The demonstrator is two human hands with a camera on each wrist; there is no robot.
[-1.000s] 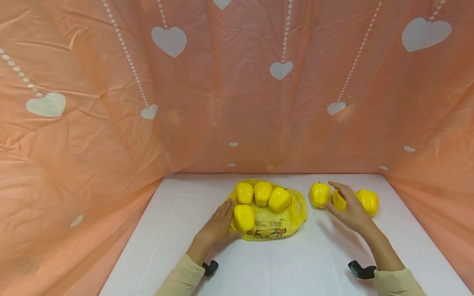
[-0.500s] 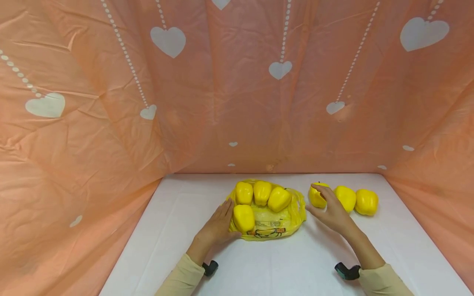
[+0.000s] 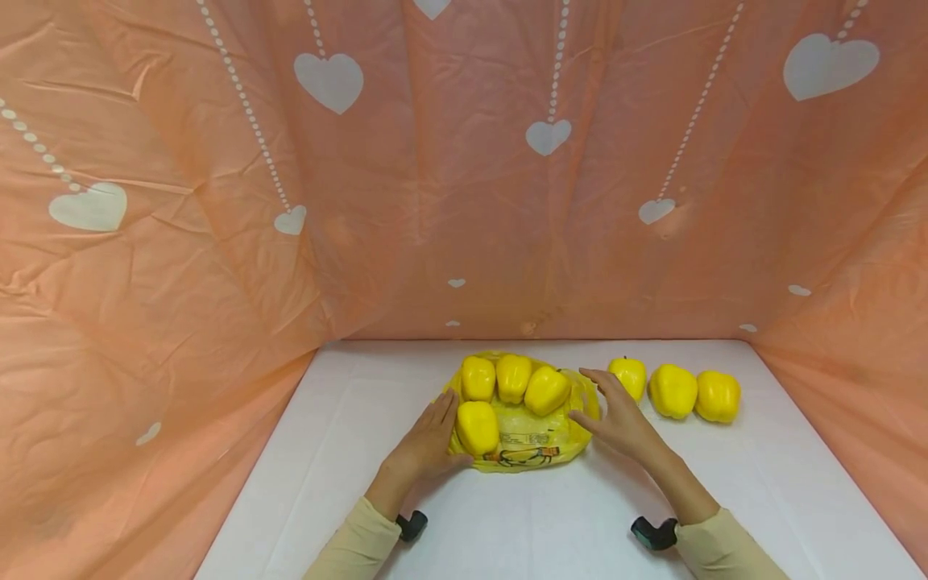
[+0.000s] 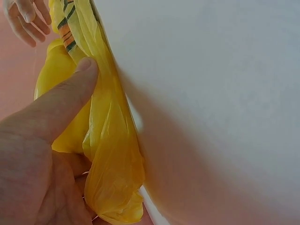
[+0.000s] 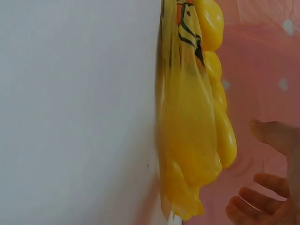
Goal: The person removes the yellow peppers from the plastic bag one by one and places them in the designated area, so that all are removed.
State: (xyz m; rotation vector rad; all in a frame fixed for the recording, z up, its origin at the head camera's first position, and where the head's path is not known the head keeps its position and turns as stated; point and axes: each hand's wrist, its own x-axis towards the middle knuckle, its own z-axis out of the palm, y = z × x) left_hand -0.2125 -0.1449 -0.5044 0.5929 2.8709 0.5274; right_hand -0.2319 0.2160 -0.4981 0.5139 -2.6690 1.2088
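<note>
A crumpled yellow plastic bag (image 3: 524, 425) with dark and orange print lies flat on the table. Several glossy yellow apples (image 3: 478, 428) with lobed sides rest on it, most along its back. My left hand (image 3: 428, 439) rests at the bag's left edge, beside the front apple. In the left wrist view its thumb (image 4: 70, 96) lies out against the bag film (image 4: 112, 154); the other fingers are partly hidden. My right hand (image 3: 619, 419) is spread near the bag's right edge, with nothing between thumb and fingers. The right wrist view shows it apart from the bag (image 5: 187, 117).
To the right, a row of 3 more apples (image 3: 673, 391) stands on the white table (image 3: 522, 524); the leftmost is partly behind my right hand. An orange curtain (image 3: 464, 201) with white hearts hangs behind and at both sides.
My right hand has moved left, from the row of apples at the right to the bag's right edge, carrying nothing. My left hand, the bag and the apples on it have stayed put.
</note>
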